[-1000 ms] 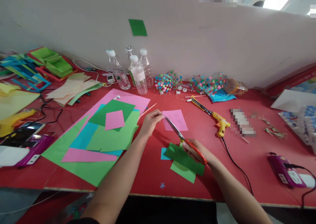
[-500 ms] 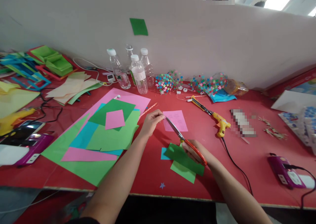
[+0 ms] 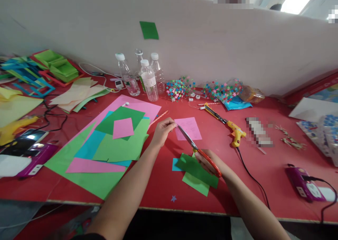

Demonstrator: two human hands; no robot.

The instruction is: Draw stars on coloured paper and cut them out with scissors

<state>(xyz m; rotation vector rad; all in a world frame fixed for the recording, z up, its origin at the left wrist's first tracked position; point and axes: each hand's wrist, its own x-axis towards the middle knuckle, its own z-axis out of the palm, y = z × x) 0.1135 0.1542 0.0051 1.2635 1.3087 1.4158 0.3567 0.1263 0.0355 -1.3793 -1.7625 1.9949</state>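
My right hand (image 3: 210,162) grips orange-handled scissors (image 3: 196,149), blades pointing up and left. Their tip meets my left hand (image 3: 162,130), whose fingers are pinched together on something too small to make out. A pink paper square (image 3: 190,128) lies flat on the red table just behind the blades. Under my right hand lie dark green paper (image 3: 196,170), light green paper (image 3: 195,183) and a blue scrap (image 3: 175,164).
A stack of green, blue and pink sheets (image 3: 105,152) lies left of my left arm. Water bottles (image 3: 148,79) stand by the white wall. A yellow glue gun (image 3: 233,127), star confetti (image 3: 179,88) and purple power strips (image 3: 303,183) sit around.
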